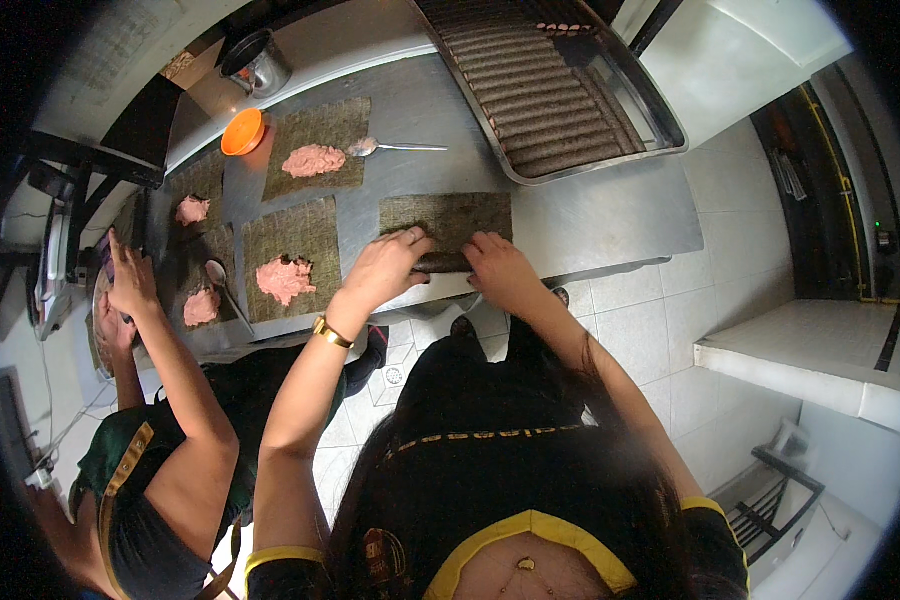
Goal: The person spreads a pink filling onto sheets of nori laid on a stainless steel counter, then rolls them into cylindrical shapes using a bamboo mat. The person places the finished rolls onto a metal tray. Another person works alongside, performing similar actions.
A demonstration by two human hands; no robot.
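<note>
Two-handed, grips the rolled near edge of a dark seaweed sheet (452,212) on the steel table (615,215) with left hand (392,260) and right hand (500,268). Lies flat beyond that edge, along the table's front, right of some pink paste (285,281)

A dark olive-green, rectangular sheet of dried seaweed (448,211) lies just above the centre of the frame, its upper part flat, its lower edge turned into a darker, roll-like fold running left to right.
</note>
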